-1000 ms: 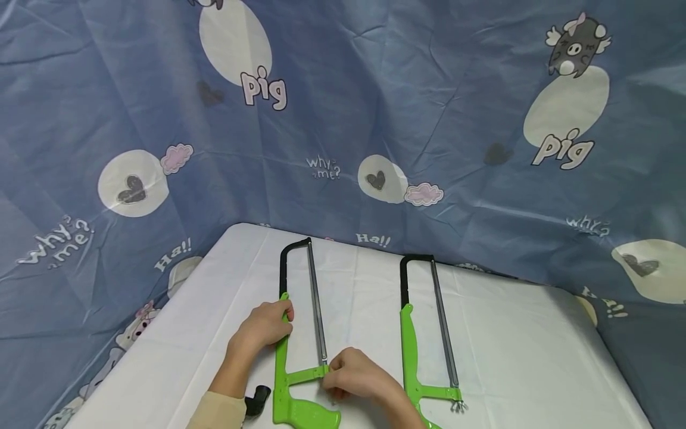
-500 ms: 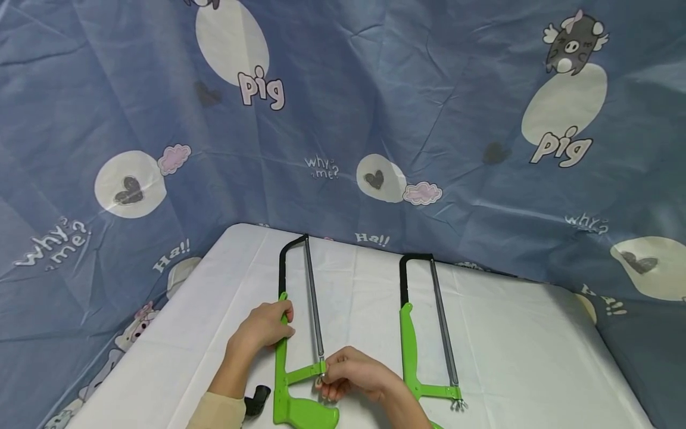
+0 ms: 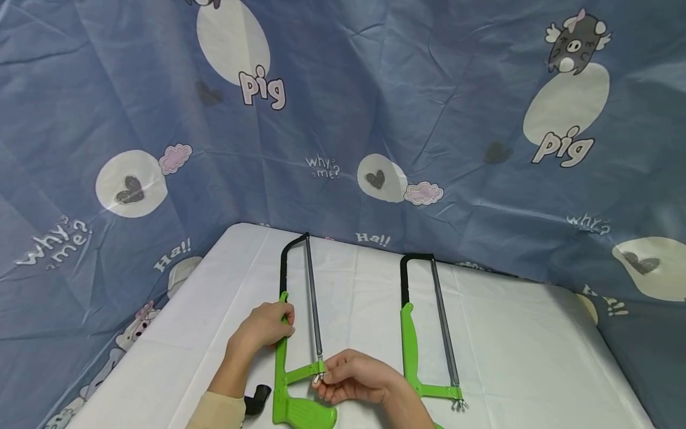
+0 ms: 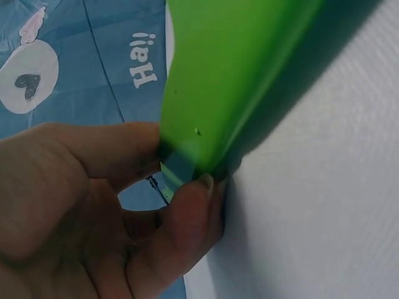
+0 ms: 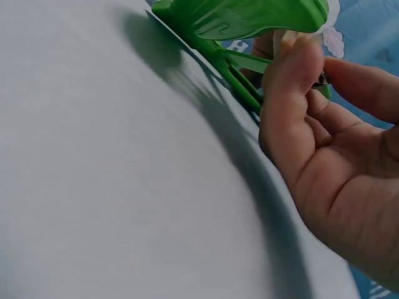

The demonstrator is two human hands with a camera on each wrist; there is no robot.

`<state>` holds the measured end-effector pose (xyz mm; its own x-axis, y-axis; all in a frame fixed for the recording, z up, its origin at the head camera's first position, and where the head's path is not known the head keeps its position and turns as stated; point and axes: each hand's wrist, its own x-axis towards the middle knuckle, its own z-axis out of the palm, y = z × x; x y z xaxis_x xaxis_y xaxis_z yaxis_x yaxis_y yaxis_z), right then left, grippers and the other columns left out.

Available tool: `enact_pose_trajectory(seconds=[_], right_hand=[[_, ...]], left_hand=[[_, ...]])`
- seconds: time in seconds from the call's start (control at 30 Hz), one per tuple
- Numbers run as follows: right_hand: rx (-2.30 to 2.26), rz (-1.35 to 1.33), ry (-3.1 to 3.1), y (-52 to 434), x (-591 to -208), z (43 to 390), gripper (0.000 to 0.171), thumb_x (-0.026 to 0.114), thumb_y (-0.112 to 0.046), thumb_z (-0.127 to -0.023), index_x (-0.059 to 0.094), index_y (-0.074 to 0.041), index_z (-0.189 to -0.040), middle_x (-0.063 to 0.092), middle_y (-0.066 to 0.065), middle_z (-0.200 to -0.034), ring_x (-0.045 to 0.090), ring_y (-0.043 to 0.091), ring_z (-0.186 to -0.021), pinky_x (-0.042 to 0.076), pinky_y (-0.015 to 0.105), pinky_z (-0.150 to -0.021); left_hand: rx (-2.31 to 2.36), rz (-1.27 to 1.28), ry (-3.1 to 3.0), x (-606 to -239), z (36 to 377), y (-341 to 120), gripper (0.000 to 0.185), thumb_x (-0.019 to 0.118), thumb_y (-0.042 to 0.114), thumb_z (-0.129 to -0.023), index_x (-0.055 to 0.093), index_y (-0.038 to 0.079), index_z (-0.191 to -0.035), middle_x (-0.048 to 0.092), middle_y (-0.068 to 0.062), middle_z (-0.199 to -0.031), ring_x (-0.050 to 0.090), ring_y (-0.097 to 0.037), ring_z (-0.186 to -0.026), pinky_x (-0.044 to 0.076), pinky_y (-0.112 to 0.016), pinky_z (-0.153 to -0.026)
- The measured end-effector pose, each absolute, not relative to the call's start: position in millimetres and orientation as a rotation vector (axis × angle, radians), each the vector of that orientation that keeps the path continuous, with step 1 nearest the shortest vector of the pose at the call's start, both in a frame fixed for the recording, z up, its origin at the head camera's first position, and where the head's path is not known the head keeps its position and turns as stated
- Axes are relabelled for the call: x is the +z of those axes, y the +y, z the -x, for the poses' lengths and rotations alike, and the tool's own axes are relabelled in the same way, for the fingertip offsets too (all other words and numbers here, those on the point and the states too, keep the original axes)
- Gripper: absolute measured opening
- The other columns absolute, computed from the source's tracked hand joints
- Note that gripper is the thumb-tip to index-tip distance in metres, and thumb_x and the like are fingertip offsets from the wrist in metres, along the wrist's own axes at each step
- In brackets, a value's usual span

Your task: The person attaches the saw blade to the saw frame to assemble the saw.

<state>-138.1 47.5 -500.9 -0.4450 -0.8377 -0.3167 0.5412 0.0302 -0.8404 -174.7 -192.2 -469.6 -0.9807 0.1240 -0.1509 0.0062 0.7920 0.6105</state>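
A hacksaw point(image 3: 311, 413) with a green handle and frame and a black front arm lies on the white table at the left. My left hand point(image 3: 268, 325) grips its green frame just below the black part; in the left wrist view, thumb and fingers pinch the green bar point(image 4: 212, 75). At the lower end of the blade point(image 3: 314, 298), my right hand point(image 3: 359, 378) pinches a small metal wing nut point(image 3: 319, 377) beside the green cross arm. In the right wrist view, the curled fingers mostly hide that nut below the handle point(image 5: 262, 17).
A second, similar hacksaw point(image 3: 409, 345) lies to the right, its handle partly behind my right forearm, with a wing nut point(image 3: 459, 404) at its blade end. A black bent piece point(image 3: 258, 399) lies by my left forearm. Patterned blue cloth point(image 3: 332, 107) hangs behind the white table point(image 3: 536, 357).
My right fingers have shifted around the wing nut, which now shows between them. The hacksaw's blade side has swung slightly left and its far tip up. My left hand keeps its grip.
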Motion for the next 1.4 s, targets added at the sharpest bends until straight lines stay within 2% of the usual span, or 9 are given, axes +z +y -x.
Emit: enact_pose_trajectory(seconds=[0.2,0.37,0.47,0.6,0.7,0.77,0.93,1.07,1.4], right_hand=[[-1.587,0.385,1.393,46.9,-491.1,137.3,0.029,0.059,-0.012,-0.092,0.065,0.013,-0.105,0.07,-0.003,-0.075,0.064,0.002,-0.062,0.056,0.02,-0.062],[-1.539,0.417,1.632,44.8,-482.1,131.9,0.038,0.063,-0.012,-0.091,0.058,0.025,-0.095,0.066,-0.002,-0.067,0.06,0.003,-0.056,0.053,0.02,-0.056],[-1.481,0.436,1.869,42.2,-475.5,126.5,0.037,0.068,-0.015,-0.088,0.06,0.02,-0.082,0.061,-0.002,-0.059,0.056,0.006,-0.052,0.049,0.02,-0.052],[-1.313,0.464,2.247,37.4,-465.3,118.4,0.036,0.074,-0.022,-0.083,0.058,-0.002,-0.058,0.049,-0.007,-0.049,0.044,0.006,-0.046,0.036,0.021,-0.046],[-1.143,0.5,2.498,32.4,-458.9,111.8,0.039,0.076,-0.027,-0.081,0.053,-0.015,-0.052,0.043,-0.012,-0.047,0.037,0.005,-0.045,0.03,0.021,-0.045],[-1.033,0.506,2.634,28.4,-455.4,106.7,0.04,0.077,-0.03,-0.08,0.051,-0.018,-0.052,0.041,-0.014,-0.048,0.035,0.004,-0.046,0.029,0.022,-0.045],[-0.73,0.52,2.925,18.2,-450.5,94.9,0.042,0.08,-0.038,-0.077,0.051,-0.019,-0.053,0.04,-0.011,-0.049,0.035,0.007,-0.044,0.029,0.025,-0.04],[-0.465,0.562,3.114,10.6,-450.1,90.0,0.04,0.082,-0.043,-0.073,0.056,-0.018,-0.056,0.046,-0.009,-0.053,0.04,0.007,-0.045,0.03,0.026,-0.04],[-0.234,0.578,3.267,-1.3,-454.3,82.0,0.032,0.084,-0.038,-0.07,0.065,-0.012,-0.062,0.051,-0.005,-0.057,0.047,0.011,-0.05,0.033,0.03,-0.041]], left_hand=[[0.94,-0.136,2.801,-468.8,175.1,-192.0,0.018,0.07,0.006,-0.083,0.057,0.013,-0.072,0.057,-0.004,-0.067,0.052,-0.017,-0.046,0.041,-0.028,-0.047],[0.918,-0.135,2.806,-470.2,174.8,-191.9,0.019,0.071,0.007,-0.083,0.057,0.013,-0.072,0.057,-0.004,-0.066,0.053,-0.017,-0.046,0.04,-0.028,-0.048],[0.912,-0.126,2.808,-471.2,175.1,-191.6,0.019,0.072,0.008,-0.084,0.057,0.013,-0.072,0.057,-0.004,-0.065,0.053,-0.016,-0.046,0.04,-0.028,-0.048],[0.915,-0.113,2.809,-471.3,175.6,-191.5,0.02,0.072,0.009,-0.084,0.057,0.013,-0.072,0.057,-0.004,-0.066,0.053,-0.016,-0.046,0.041,-0.027,-0.047],[0.919,-0.11,2.807,-471.5,175.6,-191.6,0.02,0.072,0.008,-0.084,0.057,0.013,-0.072,0.057,-0.004,-0.067,0.053,-0.016,-0.047,0.042,-0.027,-0.047],[0.921,-0.109,2.804,-471.6,175.4,-191.5,0.019,0.072,0.008,-0.085,0.057,0.012,-0.072,0.057,-0.005,-0.067,0.053,-0.016,-0.047,0.042,-0.027,-0.047],[0.925,-0.1,2.797,-471.2,174.7,-190.8,0.019,0.072,0.008,-0.085,0.058,0.012,-0.072,0.057,-0.005,-0.067,0.054,-0.016,-0.046,0.042,-0.027,-0.046],[0.927,-0.101,2.799,-469.9,173.8,-190.7,0.02,0.073,0.008,-0.085,0.058,0.012,-0.072,0.057,-0.005,-0.067,0.054,-0.016,-0.046,0.042,-0.027,-0.046],[0.938,-0.118,2.808,-469.7,173.5,-191.7,0.02,0.072,0.008,-0.084,0.058,0.013,-0.071,0.057,-0.004,-0.065,0.053,-0.016,-0.045,0.041,-0.027,-0.046]])
